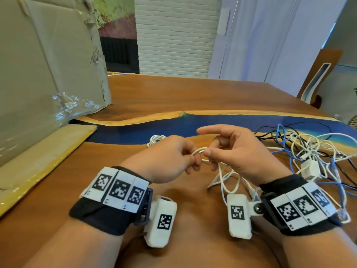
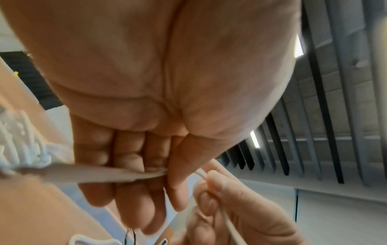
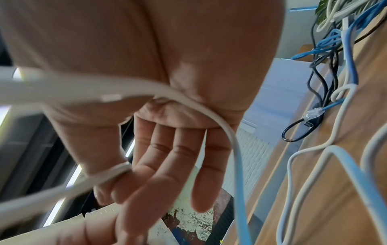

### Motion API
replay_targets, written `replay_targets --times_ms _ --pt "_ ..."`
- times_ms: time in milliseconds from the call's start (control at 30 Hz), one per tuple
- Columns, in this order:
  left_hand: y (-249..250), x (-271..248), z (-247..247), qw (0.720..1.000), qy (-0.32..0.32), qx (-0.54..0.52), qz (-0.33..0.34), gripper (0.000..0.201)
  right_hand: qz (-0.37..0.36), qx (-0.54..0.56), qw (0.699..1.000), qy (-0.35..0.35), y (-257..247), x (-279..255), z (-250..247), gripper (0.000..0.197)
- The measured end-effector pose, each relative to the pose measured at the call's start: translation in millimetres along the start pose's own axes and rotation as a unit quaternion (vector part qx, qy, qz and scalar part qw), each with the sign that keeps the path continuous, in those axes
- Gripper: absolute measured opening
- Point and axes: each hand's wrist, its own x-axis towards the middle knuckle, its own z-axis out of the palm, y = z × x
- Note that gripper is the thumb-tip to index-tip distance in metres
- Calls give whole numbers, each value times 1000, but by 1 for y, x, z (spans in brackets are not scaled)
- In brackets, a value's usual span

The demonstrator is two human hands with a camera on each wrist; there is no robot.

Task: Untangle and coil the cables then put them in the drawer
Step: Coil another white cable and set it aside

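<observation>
Both hands meet above the wooden table point(image 1: 193, 93) on one white cable point(image 1: 199, 151). My left hand point(image 1: 173, 157) pinches its bend between thumb and curled fingers; in the left wrist view the left hand point(image 2: 146, 165) holds the white cable point(image 2: 201, 174) at the thumb. My right hand point(image 1: 228, 151) pinches the same cable between thumb and a bent finger, forefinger stretched out; the right wrist view shows the white cable point(image 3: 209, 112) crossing the palm. The cable's slack point(image 1: 226, 180) hangs in loops below the right hand. A tangle of white, blue and black cables point(image 1: 313, 151) lies at the right.
A coiled white cable point(image 1: 155, 139) lies just beyond the left hand. A white adapter block point(image 1: 310, 169) sits in the tangle. A large cardboard box point(image 1: 38, 64) with an open flap point(image 1: 44, 157) fills the left. A chair point(image 1: 316, 80) stands at the far right edge.
</observation>
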Motion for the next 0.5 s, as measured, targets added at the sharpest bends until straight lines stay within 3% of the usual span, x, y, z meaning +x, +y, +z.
replay_targets --times_ms 100,200,267,333,400,500 --pt "1 0 4 990 13 -137 -17 35 23 -41 999 -9 -1 -1 0 30" --pt "0 -2 2 948 -48 -311 -38 31 54 -63 996 -22 -3 -1 -1 6" --pt "-1 -3 0 932 -79 -353 -31 35 72 -75 994 -29 -2 -1 -4 10" --pt "-1 -2 -1 912 -66 -406 -4 41 86 -104 990 -49 -1 -1 -5 16" --pt "0 0 -4 868 -32 -495 23 42 94 -130 981 -106 -2 -2 -4 22" --pt "-1 2 -14 778 11 -626 53 40 87 -67 981 -157 -2 -2 2 38"
